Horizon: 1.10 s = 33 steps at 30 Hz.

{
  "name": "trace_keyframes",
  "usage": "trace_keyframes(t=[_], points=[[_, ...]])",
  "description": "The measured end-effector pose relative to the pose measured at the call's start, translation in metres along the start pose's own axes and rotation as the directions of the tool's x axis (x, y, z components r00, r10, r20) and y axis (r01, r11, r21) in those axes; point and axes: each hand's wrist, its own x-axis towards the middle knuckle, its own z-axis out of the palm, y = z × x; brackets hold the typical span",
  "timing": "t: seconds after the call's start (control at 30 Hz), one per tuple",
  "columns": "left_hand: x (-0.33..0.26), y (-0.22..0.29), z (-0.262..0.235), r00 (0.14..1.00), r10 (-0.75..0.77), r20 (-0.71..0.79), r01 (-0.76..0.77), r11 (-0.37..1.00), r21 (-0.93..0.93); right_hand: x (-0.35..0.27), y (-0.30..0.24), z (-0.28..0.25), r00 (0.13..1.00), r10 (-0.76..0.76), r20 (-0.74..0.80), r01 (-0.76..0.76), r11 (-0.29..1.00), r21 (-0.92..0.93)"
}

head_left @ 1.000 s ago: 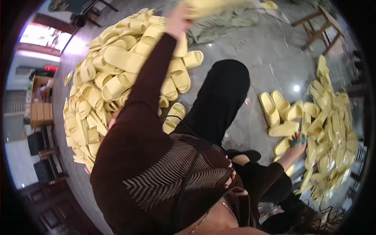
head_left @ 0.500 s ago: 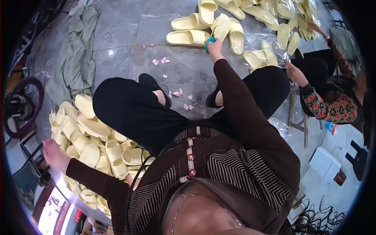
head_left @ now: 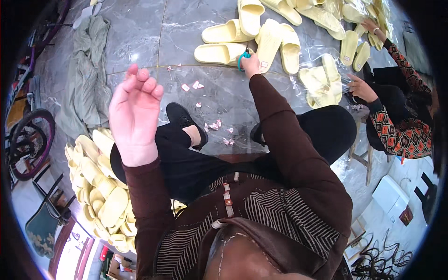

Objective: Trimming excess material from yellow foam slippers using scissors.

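Observation:
My left hand (head_left: 135, 112) is raised in front of my left knee, palm showing, fingers loosely curled and nothing in it. In my right hand (head_left: 252, 64) is a pair of scissors with teal handles (head_left: 241, 60). It is reached forward among pale yellow slippers on the floor. Right beside it lies a slipper sole-up (head_left: 269, 42), with a small label near its end. Another slipper (head_left: 219, 53) lies to the left of the scissors, and one more (head_left: 290, 51) to the right. Beside my left leg is a heap of yellow slippers (head_left: 100, 182).
Small paper scraps (head_left: 214, 125) lie between my feet. A grey-green cloth (head_left: 86, 79) is spread on the floor at the left, near a small wheel (head_left: 30, 144). At the right, a co-worker's hands (head_left: 363, 88) are among slippers and clear plastic.
My left hand has come up from beside the slipper heap to in front of my knee. The slipper by my right hand has shifted and now shows its label. My right hand still holds the scissors.

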Motion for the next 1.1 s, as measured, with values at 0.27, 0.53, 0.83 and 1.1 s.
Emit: trace_keyframes(t=[0.27, 0.53, 0.83, 1.1], points=[[0.027, -0.038, -0.015, 0.982, 0.183, -0.041, -0.156, 0.919, 0.363, -0.067, -0.013, -0.024, 1.0, 0.016, 0.006, -0.017, 0.875, 0.483], [0.057, -0.11, -0.053, 0.923, -0.155, -0.353, 0.383, 0.465, 0.798, -0.153, -0.066, -0.111, 0.949, -0.285, -0.138, 0.315, 0.809, 0.497], [0.062, -0.151, -0.112, 0.975, -0.143, -0.171, 0.163, 0.98, 0.112, -0.216, -0.077, -0.149, 0.898, -0.439, -0.022, 0.38, 0.751, 0.54], [0.046, -0.131, -0.084, 0.988, 0.144, 0.063, -0.139, 0.61, 0.78, -0.19, -0.064, -0.207, 0.771, -0.493, 0.404, 0.332, 0.852, 0.405]])
